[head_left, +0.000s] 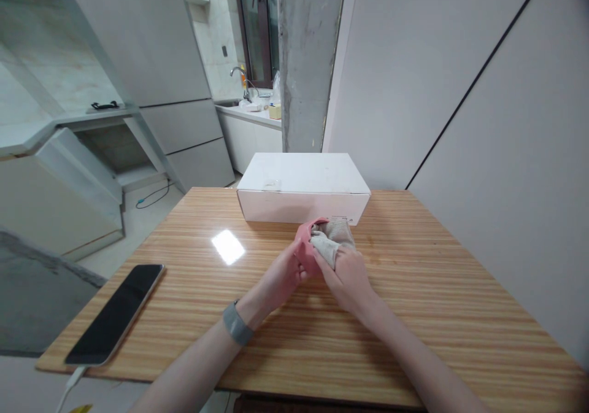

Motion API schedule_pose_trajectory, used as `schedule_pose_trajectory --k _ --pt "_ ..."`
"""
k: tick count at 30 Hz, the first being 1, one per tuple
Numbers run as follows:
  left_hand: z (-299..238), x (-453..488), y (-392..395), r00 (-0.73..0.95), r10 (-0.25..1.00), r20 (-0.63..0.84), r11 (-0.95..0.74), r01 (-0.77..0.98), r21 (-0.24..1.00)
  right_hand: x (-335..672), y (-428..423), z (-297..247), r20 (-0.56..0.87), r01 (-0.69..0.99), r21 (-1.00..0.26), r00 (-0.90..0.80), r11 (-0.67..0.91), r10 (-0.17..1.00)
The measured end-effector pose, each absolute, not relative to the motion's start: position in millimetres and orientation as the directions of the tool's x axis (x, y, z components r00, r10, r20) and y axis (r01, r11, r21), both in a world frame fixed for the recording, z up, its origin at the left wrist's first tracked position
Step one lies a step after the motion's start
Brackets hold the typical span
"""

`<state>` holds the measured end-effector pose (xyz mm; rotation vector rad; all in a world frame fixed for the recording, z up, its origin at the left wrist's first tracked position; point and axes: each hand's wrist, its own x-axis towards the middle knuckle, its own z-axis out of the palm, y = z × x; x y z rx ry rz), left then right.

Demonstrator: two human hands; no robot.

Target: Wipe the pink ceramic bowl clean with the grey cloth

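A pink bowl [304, 248], tipped on its side with its opening facing right, is in my left hand [289, 270]. That hand's fingers curl round its outside. My right hand [348, 278] grips a bunched light grey cloth [338, 235], and part of the cloth is pushed into the bowl's mouth. The right thumb lies along the bowl's near rim. Both hands are close together above the wooden table, just in front of a white box. The bowl's inside is mostly hidden by the cloth.
The closed white box [304, 173] stands at the far edge of the wooden table [437, 308]. A phone [117, 315] with a white charging cable [73, 382] lies at the left. Behind are kitchen cabinets, a sink tap [242, 80] and a white wall on the right.
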<state>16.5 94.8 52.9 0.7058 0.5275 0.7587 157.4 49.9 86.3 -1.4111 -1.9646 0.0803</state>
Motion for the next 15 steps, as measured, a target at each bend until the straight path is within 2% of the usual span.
schedule_pose_trajectory --k 8,13,15 --pt "52.0 14.9 94.9 0.542 0.829 -0.139 0.408 -0.415 0.813 158.1 51.0 91.4 0.484 0.762 -0.462 -0.212 0.454 0.849" --pt "47.1 15.4 103.0 0.42 0.872 -0.252 0.426 -0.399 0.812 159.9 50.6 94.8 0.482 0.685 -0.456 -0.346 0.568 0.804" --pt "47.5 14.9 103.5 0.44 0.849 -0.293 0.471 -0.379 0.797 161.9 51.0 94.3 0.48 0.67 -0.452 -0.375 0.589 0.793"
